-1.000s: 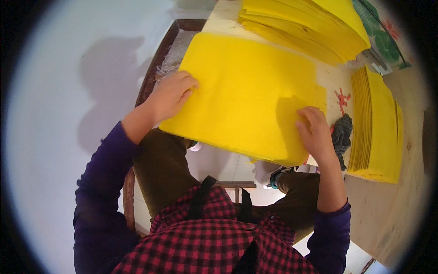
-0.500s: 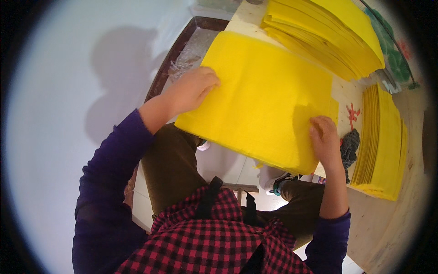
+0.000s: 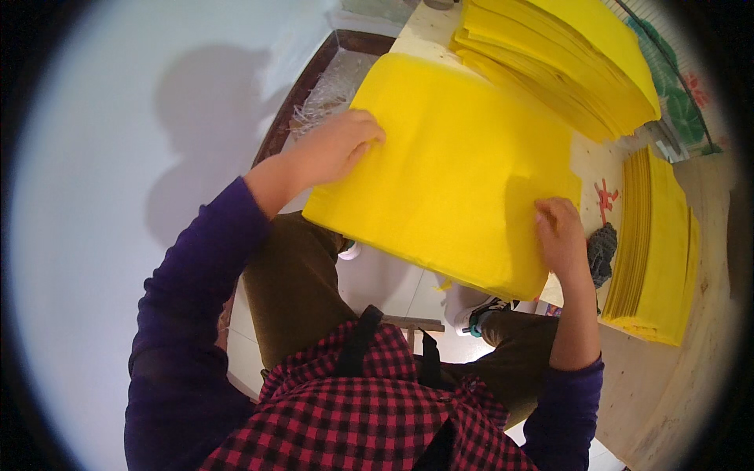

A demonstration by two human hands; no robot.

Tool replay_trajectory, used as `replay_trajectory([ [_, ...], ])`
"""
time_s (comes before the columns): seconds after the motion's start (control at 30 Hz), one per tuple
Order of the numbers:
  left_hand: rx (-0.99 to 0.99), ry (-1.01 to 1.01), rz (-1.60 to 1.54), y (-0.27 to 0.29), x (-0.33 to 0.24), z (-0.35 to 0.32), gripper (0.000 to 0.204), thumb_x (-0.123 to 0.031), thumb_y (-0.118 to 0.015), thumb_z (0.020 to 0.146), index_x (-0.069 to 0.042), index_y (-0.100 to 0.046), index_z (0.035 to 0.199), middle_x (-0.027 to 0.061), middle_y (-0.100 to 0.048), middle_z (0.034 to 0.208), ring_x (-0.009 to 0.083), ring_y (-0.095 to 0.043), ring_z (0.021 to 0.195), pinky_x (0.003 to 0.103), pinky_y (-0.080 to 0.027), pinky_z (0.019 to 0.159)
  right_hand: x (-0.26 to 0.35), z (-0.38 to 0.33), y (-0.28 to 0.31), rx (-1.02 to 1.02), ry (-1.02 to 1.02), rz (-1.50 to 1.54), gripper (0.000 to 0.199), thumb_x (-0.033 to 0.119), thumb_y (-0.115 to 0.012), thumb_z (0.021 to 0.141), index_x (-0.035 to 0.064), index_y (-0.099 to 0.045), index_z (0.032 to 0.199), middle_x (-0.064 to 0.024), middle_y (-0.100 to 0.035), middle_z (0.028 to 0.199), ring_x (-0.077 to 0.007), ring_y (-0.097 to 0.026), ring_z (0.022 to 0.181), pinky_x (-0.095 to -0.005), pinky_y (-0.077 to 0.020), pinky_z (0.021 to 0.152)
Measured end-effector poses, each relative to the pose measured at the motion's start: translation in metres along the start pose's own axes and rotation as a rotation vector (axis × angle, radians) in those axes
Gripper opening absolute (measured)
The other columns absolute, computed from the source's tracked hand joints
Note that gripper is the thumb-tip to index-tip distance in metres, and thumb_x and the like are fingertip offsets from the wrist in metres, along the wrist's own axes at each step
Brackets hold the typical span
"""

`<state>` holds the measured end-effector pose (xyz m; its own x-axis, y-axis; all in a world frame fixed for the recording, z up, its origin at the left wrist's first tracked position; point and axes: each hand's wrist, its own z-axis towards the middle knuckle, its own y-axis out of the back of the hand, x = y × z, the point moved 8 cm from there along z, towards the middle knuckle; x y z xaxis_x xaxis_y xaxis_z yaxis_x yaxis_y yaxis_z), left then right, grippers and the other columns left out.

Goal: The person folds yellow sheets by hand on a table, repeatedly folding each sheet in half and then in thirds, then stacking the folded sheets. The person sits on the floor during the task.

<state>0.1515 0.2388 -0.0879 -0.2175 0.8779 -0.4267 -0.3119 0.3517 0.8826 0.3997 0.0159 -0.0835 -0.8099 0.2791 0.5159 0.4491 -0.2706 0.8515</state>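
A stack of yellow cloth sheets (image 3: 448,165), felt-like in look, lies across the near end of the wooden table, its front edge overhanging above my knees. My left hand (image 3: 334,149) rests at the stack's left edge with fingers curled and thumb close to them, pinching at the top cloth. On the right side my right hand (image 3: 561,235) is bent over the edge, fingertips drawn together on the cloth. A small loose yellow scrap (image 3: 445,284) hangs below the front edge. What lies under my fingertips is hidden.
Behind stands a taller pile of yellow sheets (image 3: 558,63); another yellow bundle (image 3: 652,251) sits at the right. Between are red strips (image 3: 605,196) and a dark crumpled cloth (image 3: 602,255). Left of the table, a brown-rimmed container (image 3: 314,94) holds clear plastic. A white wall (image 3: 94,235) borders the left.
My left hand has shifted slightly right and up along the stack's edge. The right hand and the stack have hardly moved.
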Motion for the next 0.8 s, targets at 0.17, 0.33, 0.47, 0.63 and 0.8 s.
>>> replay_trajectory([
  [0.17, -0.026, 0.014, 0.031, 0.01, 0.008, 0.014, 0.02, 0.0, -0.056, 0.083, -0.002, -0.06, 0.103, 0.0149, -0.059, 0.107, 0.0344, -0.053, 0.106, 0.04, -0.043, 0.092, -0.013, 0.014, 0.013, -0.078, -0.082, 0.052, 0.021, 0.008, -0.06, 0.085, -0.004, -0.06, 0.103, -0.0211, -0.06, 0.105, -0.0365, -0.057, 0.102, -0.0394, -0.0451, 0.09],
  [0.33, 0.018, -0.01, 0.005, 0.006, -0.009, -0.007, 0.018, -0.001, -0.056, 0.083, -0.004, -0.062, 0.1, 0.0136, -0.06, 0.104, 0.0346, -0.054, 0.103, 0.041, -0.044, 0.09, 0.004, -0.017, 0.011, -0.014, 0.047, -0.027, 0.022, 0.008, -0.059, 0.085, -0.0036, -0.06, 0.104, -0.0191, -0.06, 0.105, -0.0343, -0.058, 0.1, -0.0374, -0.0452, 0.089],
  [0.47, -0.005, 0.016, 0.051, 0.003, -0.005, 0.015, 0.021, 0.0, -0.057, 0.083, -0.003, -0.059, 0.104, 0.0149, -0.058, 0.108, 0.035, -0.053, 0.106, 0.041, -0.042, 0.092, 0.003, 0.009, 0.007, -0.068, 0.04, -0.019, 0.022, 0.01, -0.059, 0.084, -0.0037, -0.061, 0.101, -0.0213, -0.06, 0.103, -0.0383, -0.055, 0.101, -0.041, -0.0444, 0.09],
  [0.63, 0.012, -0.007, 0.061, 0.01, -0.01, 0.01, 0.02, -0.001, -0.056, 0.084, -0.004, -0.061, 0.102, 0.014, -0.059, 0.107, 0.0348, -0.055, 0.103, 0.043, -0.044, 0.089, 0.01, -0.007, 0.021, -0.059, 0.023, -0.017, 0.023, 0.01, -0.059, 0.084, -0.0036, -0.061, 0.103, -0.0216, -0.06, 0.104, -0.0387, -0.055, 0.102, -0.0406, -0.0438, 0.092],
  [0.8, -0.037, -0.062, 0.058, 0.002, -0.02, 0.001, 0.018, -0.001, -0.055, 0.084, -0.004, -0.062, 0.1, 0.0152, -0.06, 0.104, 0.0351, -0.055, 0.101, 0.044, -0.043, 0.09, 0.014, -0.018, 0.005, 0.001, 0.023, -0.043, 0.025, 0.009, -0.06, 0.084, -0.0034, -0.06, 0.106, -0.0213, -0.059, 0.11, -0.0381, -0.054, 0.106, -0.0391, -0.0429, 0.094],
])
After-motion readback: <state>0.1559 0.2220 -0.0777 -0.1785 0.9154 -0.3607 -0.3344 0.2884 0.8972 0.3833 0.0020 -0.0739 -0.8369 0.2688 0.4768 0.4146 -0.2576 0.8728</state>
